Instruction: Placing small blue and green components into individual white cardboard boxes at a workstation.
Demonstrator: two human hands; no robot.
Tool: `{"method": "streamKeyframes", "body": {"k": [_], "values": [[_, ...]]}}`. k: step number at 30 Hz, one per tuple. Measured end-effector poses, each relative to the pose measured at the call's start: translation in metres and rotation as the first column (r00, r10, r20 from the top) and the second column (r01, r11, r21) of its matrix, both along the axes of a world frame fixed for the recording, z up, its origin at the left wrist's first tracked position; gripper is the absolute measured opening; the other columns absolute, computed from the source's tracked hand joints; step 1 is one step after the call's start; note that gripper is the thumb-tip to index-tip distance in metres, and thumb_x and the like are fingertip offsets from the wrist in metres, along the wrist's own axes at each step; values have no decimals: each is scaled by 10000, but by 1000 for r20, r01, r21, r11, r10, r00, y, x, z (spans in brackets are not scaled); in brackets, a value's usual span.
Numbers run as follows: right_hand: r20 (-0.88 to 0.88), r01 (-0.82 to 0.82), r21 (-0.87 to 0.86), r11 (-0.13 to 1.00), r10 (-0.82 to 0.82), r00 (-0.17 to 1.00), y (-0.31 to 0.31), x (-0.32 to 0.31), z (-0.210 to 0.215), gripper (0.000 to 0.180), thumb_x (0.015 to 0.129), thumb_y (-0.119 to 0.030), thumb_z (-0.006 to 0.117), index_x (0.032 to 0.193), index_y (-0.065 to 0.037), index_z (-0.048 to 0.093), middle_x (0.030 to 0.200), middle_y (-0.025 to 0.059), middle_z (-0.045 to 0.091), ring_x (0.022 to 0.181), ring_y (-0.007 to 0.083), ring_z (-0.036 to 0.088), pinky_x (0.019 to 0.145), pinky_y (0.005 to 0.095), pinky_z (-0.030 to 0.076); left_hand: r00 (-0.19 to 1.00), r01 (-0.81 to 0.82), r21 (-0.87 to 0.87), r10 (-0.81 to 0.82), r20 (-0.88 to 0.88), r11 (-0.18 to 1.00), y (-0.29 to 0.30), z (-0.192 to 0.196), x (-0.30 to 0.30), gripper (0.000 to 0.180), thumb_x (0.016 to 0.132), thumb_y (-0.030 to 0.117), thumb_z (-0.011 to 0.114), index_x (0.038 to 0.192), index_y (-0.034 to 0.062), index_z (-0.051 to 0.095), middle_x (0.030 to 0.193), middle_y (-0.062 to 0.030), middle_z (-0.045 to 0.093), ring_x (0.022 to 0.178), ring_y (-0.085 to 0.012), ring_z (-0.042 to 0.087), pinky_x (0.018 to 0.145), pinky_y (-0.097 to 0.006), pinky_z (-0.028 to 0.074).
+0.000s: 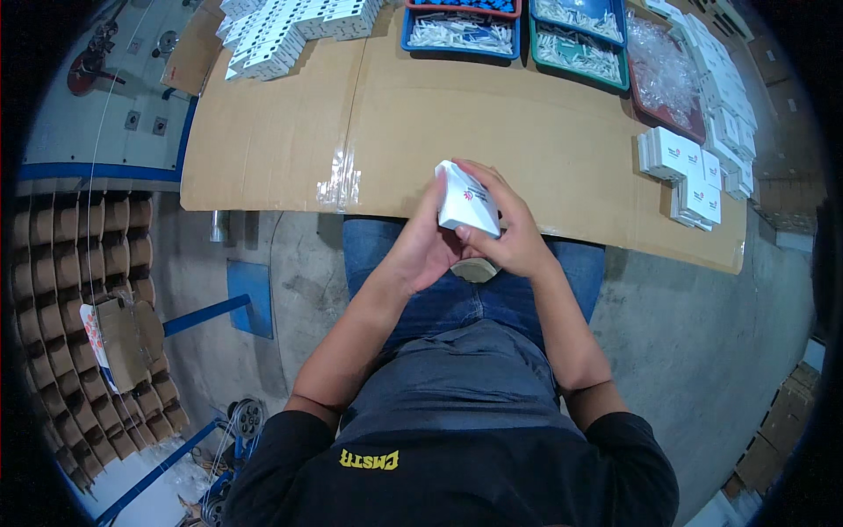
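Hands point(465, 241) hold white box point(468, 201); trays point(518, 31) beyond.

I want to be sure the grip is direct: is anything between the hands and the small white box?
Nothing visible. The left hand and right hand both hold the white box directly, above the edge of the cardboard-covered table.

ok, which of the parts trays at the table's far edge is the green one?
The green tray, rightmost of the white-part trays, just left of the red tray of clear bags. The blue tray sits on its left.

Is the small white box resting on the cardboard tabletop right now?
No, both hands, left and right, hold the white box above the lap.
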State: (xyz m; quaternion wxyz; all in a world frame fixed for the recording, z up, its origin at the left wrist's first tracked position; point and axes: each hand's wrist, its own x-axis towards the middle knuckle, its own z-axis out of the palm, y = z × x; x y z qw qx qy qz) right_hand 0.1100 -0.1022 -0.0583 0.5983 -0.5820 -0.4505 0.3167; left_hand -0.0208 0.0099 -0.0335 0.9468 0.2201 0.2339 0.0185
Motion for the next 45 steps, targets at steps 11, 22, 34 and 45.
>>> {"method": "streamKeyframes", "body": {"k": [11, 22, 34, 45], "values": [[346, 26, 34, 999, -37, 937, 1, 4, 0, 724, 786, -253, 854, 1443, -94, 594, 1529, 176, 511, 1387, 363, 518, 1129, 444, 442, 970, -148, 193, 180, -163, 970, -10, 1, 6, 745, 1045, 718, 321, 1442, 111, 489, 1263, -99, 628, 1161, -222, 637, 965, -404, 543], [386, 152, -14, 988, -135, 913, 1, 5, -5, 631, 748, -369, 903, 1288, -105, 712, 1354, 136, 641, 1200, 315, 631, 1015, 427, 514, 944, -85, 582, 253, -214, 809, -3, -29, 4, 718, 1045, 689, 383, 1397, 79, 520, 1172, -88, 639, 1062, -177, 640, 857, -332, 531], [406, 94, 145, 985, -146, 902, 8, -5, -15, 650, 960, -383, 708, 1464, -3, 554, 1481, 233, 524, 1332, 389, 558, 1095, 448, 469, 976, -126, 230, 162, -146, 965, -15, -7, 11, 647, 1061, 636, 435, 1459, 130, 490, 1324, -69, 602, 1217, -211, 610, 1042, -405, 498], [490, 126, 260, 957, -243, 837, 12, -8, -24, 605, 1058, -399, 563, 1438, 71, 540, 1409, 290, 586, 1272, 447, 605, 1080, 455, 485, 966, -198, 256, 232, -112, 946, -26, -7, 13, 617, 1073, 609, 429, 1451, 123, 472, 1305, -58, 583, 1238, -194, 568, 1079, -382, 446]]}}
